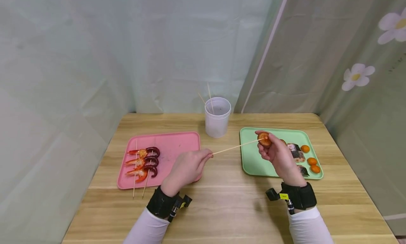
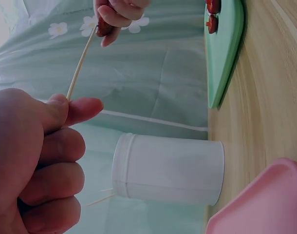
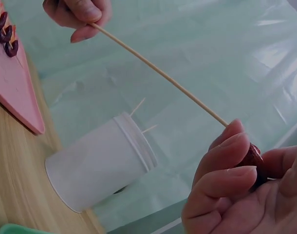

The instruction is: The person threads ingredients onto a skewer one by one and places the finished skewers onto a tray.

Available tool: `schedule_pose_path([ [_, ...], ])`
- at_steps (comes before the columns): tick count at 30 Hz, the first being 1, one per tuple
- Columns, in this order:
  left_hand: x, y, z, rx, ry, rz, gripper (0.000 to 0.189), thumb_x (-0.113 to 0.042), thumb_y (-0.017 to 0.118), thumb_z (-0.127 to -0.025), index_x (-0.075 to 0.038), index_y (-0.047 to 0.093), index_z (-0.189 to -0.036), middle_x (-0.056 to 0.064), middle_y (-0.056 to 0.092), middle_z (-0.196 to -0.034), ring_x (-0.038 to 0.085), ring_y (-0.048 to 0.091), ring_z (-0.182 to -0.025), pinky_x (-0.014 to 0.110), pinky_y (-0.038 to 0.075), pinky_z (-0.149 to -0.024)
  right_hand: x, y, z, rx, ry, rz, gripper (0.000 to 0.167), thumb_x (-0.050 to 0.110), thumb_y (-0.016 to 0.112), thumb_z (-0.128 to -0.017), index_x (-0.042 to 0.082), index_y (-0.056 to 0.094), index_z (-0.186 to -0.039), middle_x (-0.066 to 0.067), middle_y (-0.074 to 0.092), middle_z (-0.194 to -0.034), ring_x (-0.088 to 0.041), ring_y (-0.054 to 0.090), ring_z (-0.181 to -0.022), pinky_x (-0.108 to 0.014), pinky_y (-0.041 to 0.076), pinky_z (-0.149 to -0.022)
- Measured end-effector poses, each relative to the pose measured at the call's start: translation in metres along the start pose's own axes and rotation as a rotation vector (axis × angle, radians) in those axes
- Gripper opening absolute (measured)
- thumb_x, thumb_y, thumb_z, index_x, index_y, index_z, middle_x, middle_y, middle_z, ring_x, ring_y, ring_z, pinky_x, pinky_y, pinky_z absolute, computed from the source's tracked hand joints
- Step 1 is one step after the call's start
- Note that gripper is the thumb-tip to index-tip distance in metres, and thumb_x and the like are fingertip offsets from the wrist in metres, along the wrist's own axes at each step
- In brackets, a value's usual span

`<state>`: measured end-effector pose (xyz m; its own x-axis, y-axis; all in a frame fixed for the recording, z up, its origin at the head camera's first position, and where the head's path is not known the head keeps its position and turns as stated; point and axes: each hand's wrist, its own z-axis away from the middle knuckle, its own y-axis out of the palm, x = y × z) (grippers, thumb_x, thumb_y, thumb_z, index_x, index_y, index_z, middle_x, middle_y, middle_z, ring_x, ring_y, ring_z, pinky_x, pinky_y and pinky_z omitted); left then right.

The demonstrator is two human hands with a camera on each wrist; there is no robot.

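My left hand pinches one end of a thin wooden skewer between thumb and forefinger, its other fingers curled in. Above the green tray, my right hand grips a round brown piece that looks like a mushroom cap. The skewer slants up from left to right, and its far tip meets the face of this piece. In the right wrist view, fingers partly hide the dark red-brown piece. Skewer and both hands are held up off the table.
On the pink tray, two skewers carry shrimp and dark curled tentacle-like pieces. Orange balls and dark-topped pale pieces lie on the green tray's right side. A white tub with two skewers stands at the back.
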<state>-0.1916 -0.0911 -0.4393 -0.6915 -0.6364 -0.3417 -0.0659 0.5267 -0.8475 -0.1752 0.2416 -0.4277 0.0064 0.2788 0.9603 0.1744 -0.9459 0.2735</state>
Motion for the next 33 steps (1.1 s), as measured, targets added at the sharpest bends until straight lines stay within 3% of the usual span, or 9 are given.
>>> schedule_pose_path([
  [6,-0.0006,0.0046,-0.0014,-0.015,0.018,-0.011,0.018,-0.026,0.062,-0.11,-0.017,0.078,-0.109,-0.003,0.072,-0.08,0.015,0.067,-0.064,0.041,0.054,-0.057,0.0018,0.0031,0.0008,0.015,-0.008,0.091,0.043,0.04,0.034,-0.119,0.014,0.063,-0.136,-0.001,0.06,-0.09,-0.011,0.055,-0.078,-0.022,0.044,-0.065],
  [16,0.0021,0.008,0.0004,-0.013,0.007,-0.016,0.015,-0.025,0.064,-0.109,-0.018,0.077,-0.106,-0.006,0.063,-0.072,0.009,0.055,-0.057,0.036,0.049,-0.052,0.0027,0.0022,0.0003,-0.027,0.002,0.087,0.044,0.041,0.034,-0.119,0.011,0.062,-0.135,-0.001,0.058,-0.088,-0.011,0.053,-0.077,-0.023,0.043,-0.065],
  [21,0.0026,0.0076,0.0004,0.006,0.004,-0.009,0.017,-0.026,0.064,-0.11,-0.018,0.078,-0.109,-0.005,0.069,-0.076,0.011,0.061,-0.06,0.038,0.052,-0.055,0.0015,0.0005,0.0,-0.036,-0.01,0.139,0.044,0.042,0.035,-0.119,0.012,0.064,-0.133,-0.001,0.057,-0.085,-0.012,0.052,-0.074,-0.025,0.042,-0.064],
  [28,0.0051,0.0055,0.0019,0.059,-0.02,0.026,0.013,-0.021,0.065,-0.109,-0.017,0.077,-0.107,-0.004,0.071,-0.079,0.009,0.06,-0.062,0.037,0.054,-0.06,0.0,0.001,0.0001,0.025,-0.017,0.23,0.046,0.04,0.032,-0.119,0.008,0.061,-0.135,-0.002,0.045,-0.076,-0.018,0.037,-0.063,-0.039,0.025,-0.06],
  [33,0.0056,0.0019,0.0015,0.088,-0.025,0.042,0.014,-0.019,0.064,-0.109,-0.016,0.077,-0.109,-0.002,0.076,-0.087,0.012,0.068,-0.069,0.039,0.057,-0.064,0.0007,0.0027,0.0002,0.018,-0.022,0.267,0.047,0.041,0.032,-0.119,0.007,0.06,-0.135,-0.003,0.043,-0.075,-0.02,0.035,-0.062,-0.038,0.026,-0.058],
])
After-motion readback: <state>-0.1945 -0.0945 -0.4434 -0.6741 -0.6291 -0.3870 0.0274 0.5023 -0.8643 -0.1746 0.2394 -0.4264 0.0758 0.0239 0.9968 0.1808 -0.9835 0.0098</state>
